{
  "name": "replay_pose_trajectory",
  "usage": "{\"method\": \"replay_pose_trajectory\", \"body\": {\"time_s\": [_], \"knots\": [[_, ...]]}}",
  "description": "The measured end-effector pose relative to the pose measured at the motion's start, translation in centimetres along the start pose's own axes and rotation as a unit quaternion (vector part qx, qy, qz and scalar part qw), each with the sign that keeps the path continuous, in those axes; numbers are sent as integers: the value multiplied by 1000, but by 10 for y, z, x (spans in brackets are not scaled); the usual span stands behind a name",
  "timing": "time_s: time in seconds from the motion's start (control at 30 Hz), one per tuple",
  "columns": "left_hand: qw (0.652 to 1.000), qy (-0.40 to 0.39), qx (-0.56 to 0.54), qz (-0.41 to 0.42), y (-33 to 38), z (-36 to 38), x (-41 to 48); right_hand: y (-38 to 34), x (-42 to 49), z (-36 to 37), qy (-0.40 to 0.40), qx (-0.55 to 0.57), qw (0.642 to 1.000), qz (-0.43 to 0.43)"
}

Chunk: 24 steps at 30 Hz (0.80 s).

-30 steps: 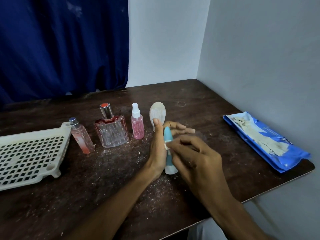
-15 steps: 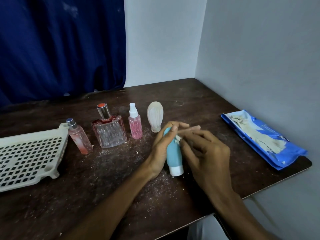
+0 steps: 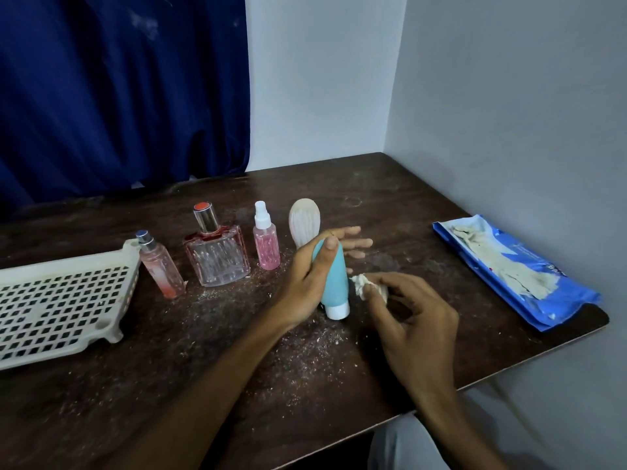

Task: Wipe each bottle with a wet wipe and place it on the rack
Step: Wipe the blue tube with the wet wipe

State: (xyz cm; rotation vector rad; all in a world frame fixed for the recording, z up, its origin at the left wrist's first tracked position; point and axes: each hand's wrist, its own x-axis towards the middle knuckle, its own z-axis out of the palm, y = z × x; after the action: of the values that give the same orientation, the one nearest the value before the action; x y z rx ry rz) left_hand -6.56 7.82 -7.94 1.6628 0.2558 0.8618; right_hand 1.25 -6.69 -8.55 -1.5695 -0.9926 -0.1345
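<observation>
- Thumb of the left hand (image 3: pixel 305 279) is pressing across the rounded upper end of a teal soft plastic bottle (image 3: pixel 334 276), gripping it, while the other fingers are reaching out straight behind it.
- That bottle is being held upside down and slightly tilted over the middle of the dark brown wooden table (image 3: pixel 373 184). Its white cap (image 3: pixel 337 312) is pointing at the dusty tabletop, though it is hard to tell whether the cap is touching the wood.
- The right hand (image 3: pixel 414 320) is pinching a crumpled white wet wipe (image 3: pixel 363 286) between thumb and curled fingertips, holding it against the bottle's right side, low down near the cap.
- Just behind the left hand a cream ribbed oval bottle (image 3: pixel 304 222) is standing upright.
- Further left a small pink spray bottle (image 3: pixel 266 242) and a square clear glass perfume bottle (image 3: pixel 217 256) are standing side by side.
- A slim pink glass bottle (image 3: pixel 159 266) is leaning with its silver cap just beside the corner of a cream perforated plastic rack (image 3: pixel 51 307), which is sitting at the table's left end.
- A blue wet wipe pack (image 3: pixel 509 269) is lying open near the right-hand wall, well apart from the hands.
</observation>
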Motion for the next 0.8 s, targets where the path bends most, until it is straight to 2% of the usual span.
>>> {"method": "replay_pose_trajectory", "body": {"time_s": [0.13, 0.23, 0.4, 0.6, 0.7, 0.8], "knots": [[994, -19, 109, 23, 7, -6, -2, 1, 2, -1, 2, 27, 999, 25], [973, -32, 226, 40, 12, -8, -8, 5, 2, -4, 10, 38, 998, 55], [944, -42, 323, 48, 14, -10, -34, 6, 2, -6, 21, 69, 991, 113], [964, 103, 243, 2, 30, -3, -51, 7, 1, -7, 15, 72, 990, 123], [951, 173, 254, 20, 54, -16, -63, -1, -2, -3, -7, 77, 992, 103], [923, 262, 276, 58, 87, -48, -82, -17, -6, 14, -44, 113, 988, 94]]}}
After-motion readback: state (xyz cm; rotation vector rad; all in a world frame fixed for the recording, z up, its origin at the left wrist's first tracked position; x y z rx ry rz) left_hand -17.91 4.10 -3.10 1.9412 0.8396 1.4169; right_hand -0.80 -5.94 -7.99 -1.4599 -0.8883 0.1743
